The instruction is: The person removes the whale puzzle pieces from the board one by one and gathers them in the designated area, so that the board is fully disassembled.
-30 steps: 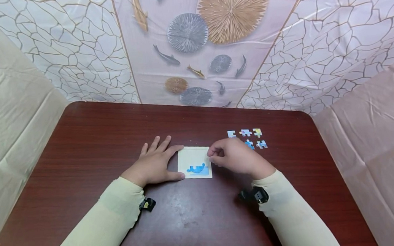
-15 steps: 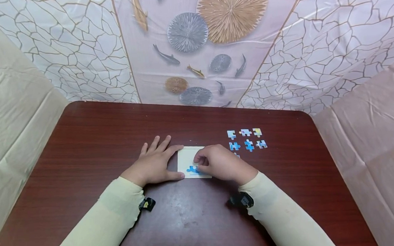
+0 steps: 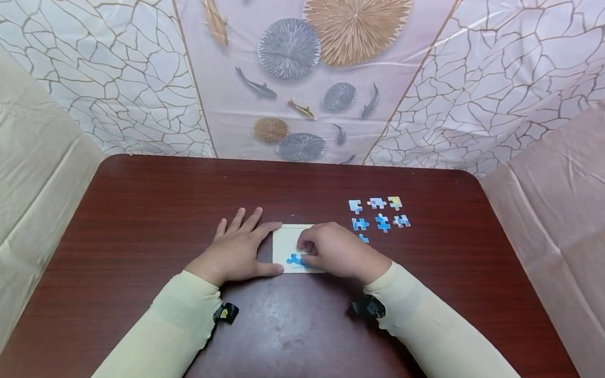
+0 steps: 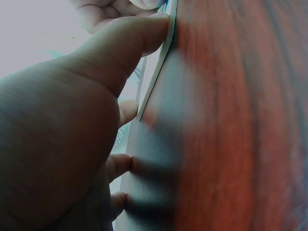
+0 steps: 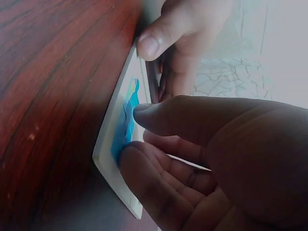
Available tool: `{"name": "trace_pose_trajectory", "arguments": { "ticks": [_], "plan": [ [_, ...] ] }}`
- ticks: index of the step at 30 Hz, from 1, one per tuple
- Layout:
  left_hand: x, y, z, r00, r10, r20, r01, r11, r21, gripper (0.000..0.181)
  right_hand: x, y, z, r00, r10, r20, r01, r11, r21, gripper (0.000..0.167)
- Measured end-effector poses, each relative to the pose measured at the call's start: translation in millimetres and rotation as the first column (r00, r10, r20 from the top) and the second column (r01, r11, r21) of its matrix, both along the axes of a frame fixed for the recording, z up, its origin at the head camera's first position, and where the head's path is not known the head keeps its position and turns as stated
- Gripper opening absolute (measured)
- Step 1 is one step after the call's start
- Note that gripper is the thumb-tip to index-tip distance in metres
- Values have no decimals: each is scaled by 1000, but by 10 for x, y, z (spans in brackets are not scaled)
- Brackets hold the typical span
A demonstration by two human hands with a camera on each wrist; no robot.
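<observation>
In the head view a small cream puzzle board (image 3: 287, 237) lies flat on the table. My left hand (image 3: 233, 252) rests beside it with fingers spread, the thumb at its near left corner and the index finger at its far left corner. My right hand (image 3: 338, 251) is over the board's right part. In the right wrist view its thumb and index finger pinch a blue jigsaw piece (image 5: 132, 118), tilted up a little from the board's printed lower area. The piece's right part is hidden behind the fingers in the head view.
Several loose jigsaw pieces (image 3: 383, 223) lie in rows on the table right of the board, one partly behind my right hand. The dark red-brown table (image 3: 176, 186) ends at a patterned cloth backdrop (image 3: 296, 96), with plain cloth at both sides.
My right hand has moved left from the board's right edge to above the blue piece, uncovering more loose pieces. It barely moves in the last half second. My left hand stays in place.
</observation>
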State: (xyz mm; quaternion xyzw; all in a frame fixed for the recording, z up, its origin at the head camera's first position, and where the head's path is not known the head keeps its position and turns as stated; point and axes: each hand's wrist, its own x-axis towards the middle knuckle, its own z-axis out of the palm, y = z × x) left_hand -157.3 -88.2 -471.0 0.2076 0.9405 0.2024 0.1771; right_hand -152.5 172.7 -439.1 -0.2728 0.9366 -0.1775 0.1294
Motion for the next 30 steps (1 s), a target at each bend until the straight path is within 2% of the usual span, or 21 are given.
{"name": "trace_pose_trajectory", "arguments": {
  "ticks": [7, 16, 30],
  "plan": [
    [-3, -14, -3, 1000, -4, 6, 4, 1000, 6, 101, 35, -65, 13, 1000, 3, 8, -4, 997, 77, 26],
    [-11, -22, -15, 1000, -8, 3, 8, 1000, 9, 101, 132, -149, 24, 991, 112, -76, -97, 979, 179, 26],
    [-9, -22, -19, 1000, -12, -2, 13, 1000, 17, 101, 152, -188, 40, 992, 94, -90, -74, 977, 199, 25]
  ]
}}
